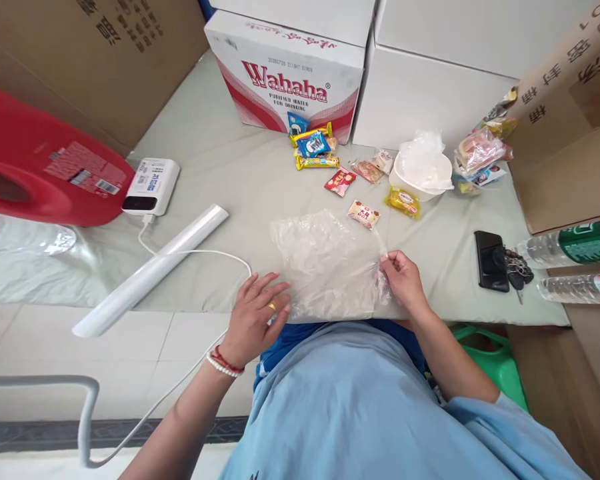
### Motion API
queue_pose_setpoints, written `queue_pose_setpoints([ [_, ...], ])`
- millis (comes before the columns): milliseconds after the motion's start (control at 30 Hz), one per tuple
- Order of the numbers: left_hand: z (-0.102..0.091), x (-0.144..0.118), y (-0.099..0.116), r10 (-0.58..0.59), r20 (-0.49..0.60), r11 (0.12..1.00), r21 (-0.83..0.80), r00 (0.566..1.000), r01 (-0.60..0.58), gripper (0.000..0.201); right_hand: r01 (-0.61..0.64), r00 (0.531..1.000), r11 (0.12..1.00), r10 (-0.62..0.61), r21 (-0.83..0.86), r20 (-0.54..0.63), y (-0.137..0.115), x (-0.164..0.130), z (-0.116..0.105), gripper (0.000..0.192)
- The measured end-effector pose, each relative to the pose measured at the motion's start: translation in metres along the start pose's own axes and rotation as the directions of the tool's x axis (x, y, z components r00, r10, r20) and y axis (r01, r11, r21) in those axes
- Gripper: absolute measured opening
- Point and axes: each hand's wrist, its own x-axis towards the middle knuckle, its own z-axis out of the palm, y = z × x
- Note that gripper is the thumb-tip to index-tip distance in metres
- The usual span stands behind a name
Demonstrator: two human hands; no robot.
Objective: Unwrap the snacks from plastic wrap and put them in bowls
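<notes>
Cardboard cartons walled in a pale grey-green surface (220, 173), and everything on it could be placed from the clear plastic bag (327, 267) lying flat at its near edge. The left hand (255, 317) rested on the bag's near-left corner, palm down, fingers (273, 288) spread and pressing the film to the surface. The right hand (403, 280) was at the bag's right edge, its fingers pinched together on the film there. So the bag lay between the two hands, its long axis running roughly left to right from one to the other, and both hands touched it; neither was nearer.

Beyond the bag's far-right corner lay a small wrapped snack (364, 214), with more snack packets (316, 148) farther back against the Wahaha box (285, 73). A white bowl (420, 179) with a plastic liner sat behind and right of the bag; a phone (491, 260) lay well to its right. A white tube (153, 270) lay to its left.
</notes>
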Motion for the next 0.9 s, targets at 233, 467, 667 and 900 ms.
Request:
queue_pose_setpoints([
  [233,-0.008,0.040,0.033,-0.268,-0.437,0.946,0.050,0.859,0.321,0.013,0.059,0.998,0.991,-0.062,-0.117,-0.024,0.007,-0.020,0.013,0.036],
  [467,0.053,0.060,0.022,-0.319,0.081,0.932,0.210,0.944,0.297,0.044,0.047,0.999,0.990,-0.048,-0.134,-0.001,0.008,-0.026,0.001,0.032],
  [667,0.054,0.047,-0.010,-0.287,0.179,0.935,0.266,0.941,0.234,0.054,-0.025,0.999,0.986,0.021,-0.165,-0.026,0.019,-0.018,-0.049,0.029],
  [900,0.053,0.049,-0.011,-0.283,0.220,0.935,0.282,0.934,0.216,0.058,0.324,0.943,0.779,-0.309,-0.537,0.121,-0.048,0.072,-0.032,0.018],
])
